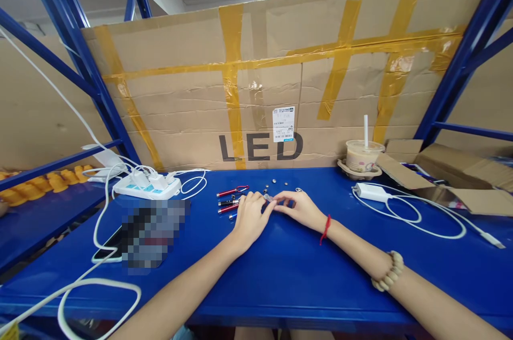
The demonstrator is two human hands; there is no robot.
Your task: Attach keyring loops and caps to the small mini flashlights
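Both hands rest on the blue desk [288, 276]. The left hand [249, 218] and right hand [301, 208] meet at a small silver part [268, 198], fingers pinched together on it. Red pen-shaped devices [229, 200] lie just left of the left hand. The cardboard panel [280, 89] behind reads "LED"; its white barcode label [283, 124] is too small to read.
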